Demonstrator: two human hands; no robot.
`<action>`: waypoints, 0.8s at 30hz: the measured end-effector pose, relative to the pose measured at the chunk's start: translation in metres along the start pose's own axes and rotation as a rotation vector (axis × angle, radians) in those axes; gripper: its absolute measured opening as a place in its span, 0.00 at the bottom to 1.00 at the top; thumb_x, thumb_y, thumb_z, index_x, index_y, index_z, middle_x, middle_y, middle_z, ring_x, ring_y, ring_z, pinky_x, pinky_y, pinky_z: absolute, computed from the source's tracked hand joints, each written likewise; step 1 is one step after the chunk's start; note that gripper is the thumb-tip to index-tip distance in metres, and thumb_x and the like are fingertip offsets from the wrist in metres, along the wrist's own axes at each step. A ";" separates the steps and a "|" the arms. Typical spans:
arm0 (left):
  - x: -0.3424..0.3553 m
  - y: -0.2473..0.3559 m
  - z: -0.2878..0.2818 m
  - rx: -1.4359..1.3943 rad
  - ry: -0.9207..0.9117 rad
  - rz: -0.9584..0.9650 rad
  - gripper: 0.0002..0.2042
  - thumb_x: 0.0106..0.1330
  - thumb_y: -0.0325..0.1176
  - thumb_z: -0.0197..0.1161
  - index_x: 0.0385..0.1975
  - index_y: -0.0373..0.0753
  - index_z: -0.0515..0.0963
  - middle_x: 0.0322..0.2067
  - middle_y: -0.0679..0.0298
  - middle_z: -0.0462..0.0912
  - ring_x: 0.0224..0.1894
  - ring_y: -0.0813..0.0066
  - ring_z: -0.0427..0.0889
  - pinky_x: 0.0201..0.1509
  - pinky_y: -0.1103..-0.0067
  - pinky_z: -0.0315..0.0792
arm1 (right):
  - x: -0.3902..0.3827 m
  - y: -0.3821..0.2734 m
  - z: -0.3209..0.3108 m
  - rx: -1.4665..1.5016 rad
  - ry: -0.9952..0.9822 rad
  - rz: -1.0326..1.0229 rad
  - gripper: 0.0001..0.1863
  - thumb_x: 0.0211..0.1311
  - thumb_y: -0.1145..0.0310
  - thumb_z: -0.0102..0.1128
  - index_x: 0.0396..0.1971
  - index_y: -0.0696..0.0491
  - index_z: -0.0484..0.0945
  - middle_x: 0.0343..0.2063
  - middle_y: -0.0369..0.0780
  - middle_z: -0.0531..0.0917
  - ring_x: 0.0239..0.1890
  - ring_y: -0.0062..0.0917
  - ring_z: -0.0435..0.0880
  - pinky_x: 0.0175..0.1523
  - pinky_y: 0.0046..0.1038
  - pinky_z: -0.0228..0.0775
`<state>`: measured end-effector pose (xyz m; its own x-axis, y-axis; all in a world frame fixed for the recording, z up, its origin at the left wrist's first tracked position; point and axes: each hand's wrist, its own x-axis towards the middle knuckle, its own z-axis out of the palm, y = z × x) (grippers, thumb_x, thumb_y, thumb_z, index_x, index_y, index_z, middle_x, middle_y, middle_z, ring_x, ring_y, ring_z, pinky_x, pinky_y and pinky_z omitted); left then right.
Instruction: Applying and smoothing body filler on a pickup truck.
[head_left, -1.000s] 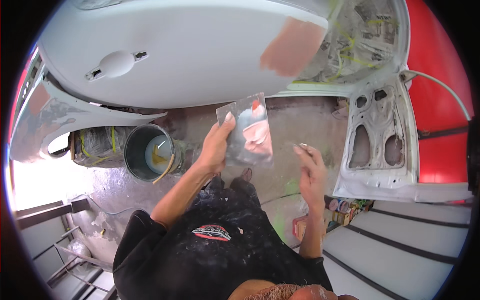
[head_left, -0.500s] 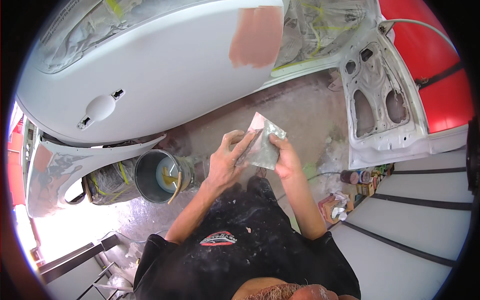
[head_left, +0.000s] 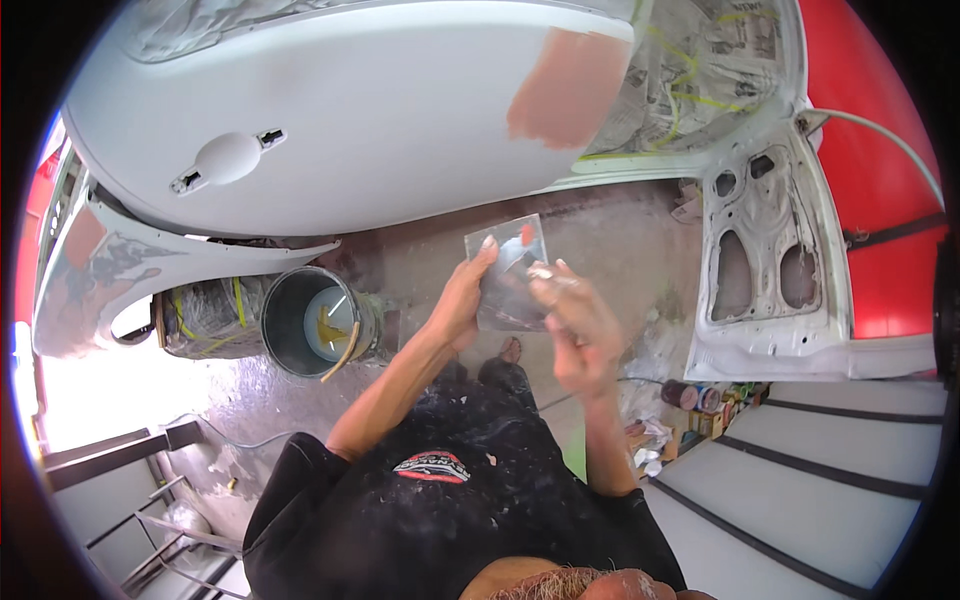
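Observation:
In front of my body I hold a flat, glossy, roughly square plate (head_left: 505, 300) with my left hand (head_left: 465, 300), its thumb lying on top along the left edge. An orange-red dab (head_left: 527, 236) and greyish smears show on the plate's far part. Over the plate's right side is my right hand (head_left: 580, 322), its fingers bent and blurred by motion. Whitish residue coats those fingertips. A dark shape shows at them, but what it is I cannot make out. Ahead is a pale grey car door panel (head_left: 380, 130) with a pinkish-brown patch (head_left: 570, 88) near its right edge.
A dark bucket (head_left: 275, 335) holding liquid and something yellow stands at left, beside a loose-looking fender (head_left: 75, 285) and a masked wheel (head_left: 205, 318). An open door shell (head_left: 765, 260) stands at right. Cans (head_left: 680, 394) and boxes sit on the floor near white panels (head_left: 830, 450).
The plate has passed from my right hand to my left and turned. My right hand now works over its right side. The view has shifted, so the car sits further right.

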<state>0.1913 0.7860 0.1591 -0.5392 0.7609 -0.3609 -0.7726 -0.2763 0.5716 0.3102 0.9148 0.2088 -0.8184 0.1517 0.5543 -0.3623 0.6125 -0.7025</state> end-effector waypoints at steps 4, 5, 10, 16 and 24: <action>0.007 -0.005 -0.007 -0.408 -0.192 -0.139 0.24 0.78 0.49 0.44 0.61 0.37 0.69 0.53 0.52 0.80 0.52 0.61 0.82 0.56 0.64 0.78 | -0.008 -0.018 0.007 -0.276 -0.183 -0.121 0.26 0.51 0.69 0.63 0.54 0.38 0.83 0.56 0.39 0.76 0.62 0.41 0.73 0.69 0.59 0.53; 0.005 -0.004 -0.007 -0.417 -0.194 -0.138 0.24 0.78 0.49 0.44 0.61 0.37 0.69 0.53 0.52 0.80 0.52 0.61 0.82 0.56 0.64 0.78 | -0.010 -0.018 0.002 -0.280 -0.192 -0.122 0.26 0.51 0.69 0.63 0.54 0.38 0.83 0.56 0.39 0.76 0.62 0.41 0.73 0.69 0.59 0.53; -0.010 0.004 0.004 -0.260 -0.121 -0.165 0.25 0.77 0.47 0.45 0.62 0.32 0.68 0.53 0.51 0.79 0.54 0.59 0.82 0.59 0.63 0.77 | -0.022 -0.019 -0.023 -0.488 -0.336 -0.127 0.26 0.50 0.70 0.64 0.54 0.39 0.83 0.57 0.37 0.75 0.63 0.40 0.72 0.69 0.56 0.57; -0.014 0.006 0.000 -0.344 -0.001 -0.175 0.25 0.77 0.46 0.47 0.64 0.34 0.67 0.56 0.52 0.77 0.55 0.61 0.81 0.59 0.65 0.76 | -0.021 -0.002 -0.050 -0.630 -0.245 0.049 0.29 0.47 0.79 0.61 0.52 0.40 0.84 0.51 0.37 0.79 0.58 0.40 0.77 0.66 0.48 0.66; -0.014 0.020 -0.004 -0.033 -0.055 -0.007 0.25 0.76 0.46 0.51 0.61 0.30 0.67 0.54 0.52 0.79 0.53 0.62 0.83 0.55 0.66 0.79 | -0.020 0.038 -0.044 0.502 0.636 0.485 0.21 0.67 0.70 0.59 0.59 0.56 0.72 0.40 0.39 0.82 0.42 0.23 0.82 0.50 0.29 0.77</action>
<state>0.1819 0.7677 0.1731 -0.5150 0.7938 -0.3235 -0.7875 -0.2890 0.5444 0.3325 0.9697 0.1907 -0.5871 0.7877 0.1868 -0.3175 -0.0118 -0.9482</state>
